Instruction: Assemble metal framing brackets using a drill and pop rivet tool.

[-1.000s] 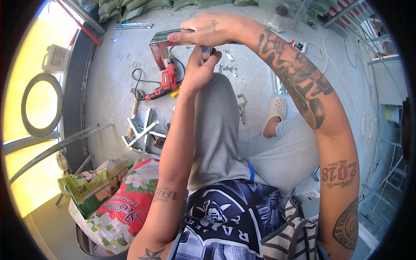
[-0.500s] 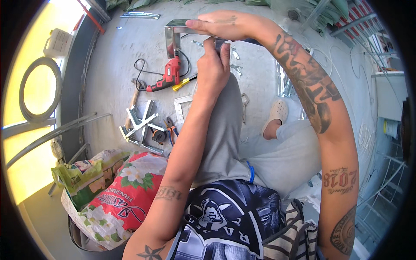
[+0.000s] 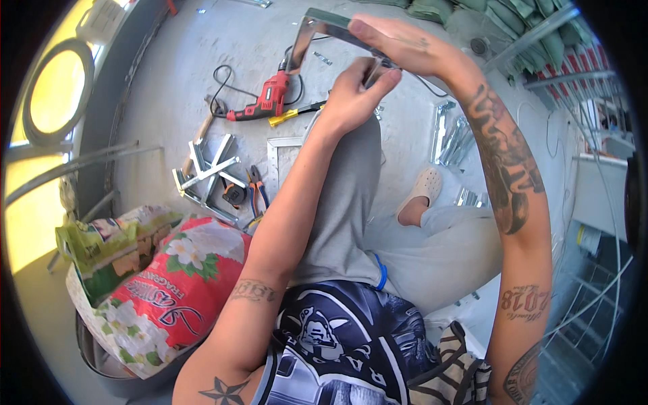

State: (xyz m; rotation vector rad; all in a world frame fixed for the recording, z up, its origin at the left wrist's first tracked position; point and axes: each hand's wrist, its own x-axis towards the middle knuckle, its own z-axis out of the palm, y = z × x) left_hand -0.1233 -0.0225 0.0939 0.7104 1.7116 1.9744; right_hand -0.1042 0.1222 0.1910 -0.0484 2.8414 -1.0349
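Above my raised knee, both hands hold a shiny bent metal channel (image 3: pixel 337 31), one leg of which hangs down on the left. My left hand (image 3: pixel 359 94) is closed around its other, lower end, slightly blurred. My right hand (image 3: pixel 398 46) is closed over the upper side, its thumb along the near face and its fingers hidden behind. Beyond the hanging leg, a red and black power drill (image 3: pixel 271 96) lies on the floor with its black cord. Next to the drill is a yellow and black hand tool (image 3: pixel 295 115).
On the left floor lie crossed metal channel pieces (image 3: pixel 210 169), a wooden-handled hammer (image 3: pixel 202 131), a tape measure (image 3: pixel 234 194) and pliers (image 3: pixel 256 187). Printed bags (image 3: pixel 196 270) fill a bin beside my left arm. More shiny metal pieces (image 3: pixel 449 135) lie to the right, near my shoe (image 3: pixel 425 185).
Both hands and the bent channel have shifted right in the picture, and the channel is now tilted, its right end lower. The whole view has also shifted a little.
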